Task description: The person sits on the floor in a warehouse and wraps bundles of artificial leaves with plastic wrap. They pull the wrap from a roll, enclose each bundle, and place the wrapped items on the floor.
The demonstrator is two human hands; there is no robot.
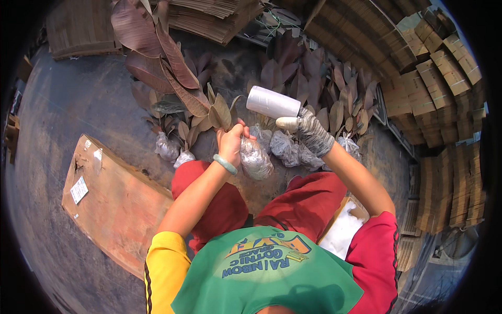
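My bare left hand (231, 143) grips the base of a plant with large brownish-purple leaves (178, 76), just above its wrapped root ball (255, 159). That ball is covered in shiny clear plastic and hangs between my knees. In my right hand (313, 131), which wears a grey knitted glove with a pale thumb tip, is a roll of clear plastic film (273, 102). The roll is held up to the right of the plant, above the ball. Whether a strip of film joins the roll to the ball cannot be made out.
More leafy plants (313, 78) with plastic-wrapped root balls (285, 148) stand close ahead. A worn cardboard box (117, 204) with a label lies at left. An open box (345, 229) with white material sits by my right thigh. Stacked flattened cartons (435, 82) line the right side.
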